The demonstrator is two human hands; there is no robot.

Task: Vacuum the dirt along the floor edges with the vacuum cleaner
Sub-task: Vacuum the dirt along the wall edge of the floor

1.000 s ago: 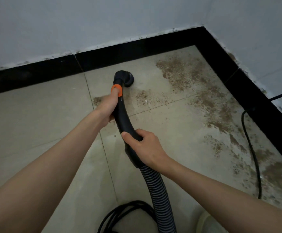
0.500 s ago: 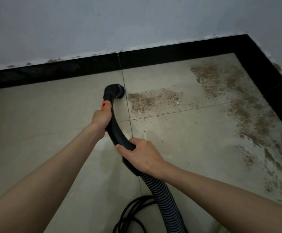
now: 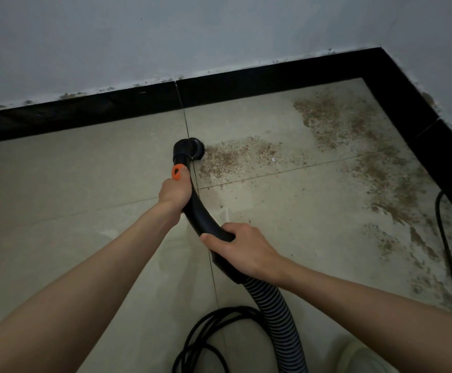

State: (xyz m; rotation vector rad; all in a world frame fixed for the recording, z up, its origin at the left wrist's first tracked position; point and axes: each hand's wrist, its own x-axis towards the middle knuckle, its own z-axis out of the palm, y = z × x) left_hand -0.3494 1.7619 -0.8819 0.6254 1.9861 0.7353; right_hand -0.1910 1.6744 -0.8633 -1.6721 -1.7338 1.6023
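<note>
Head view: both hands (image 3: 175, 193) grip vacuum handle (image 3: 203, 215), brush (image 3: 196, 148) touching dirt (image 3: 239, 157)

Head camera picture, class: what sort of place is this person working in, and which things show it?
Probably an indoor room corner, perhaps unfurnished. Pale beige floor tiles meet a glossy black skirting board below a plain grey-white painted wall, and brown gritty dirt lies scattered toward the corner.
</note>
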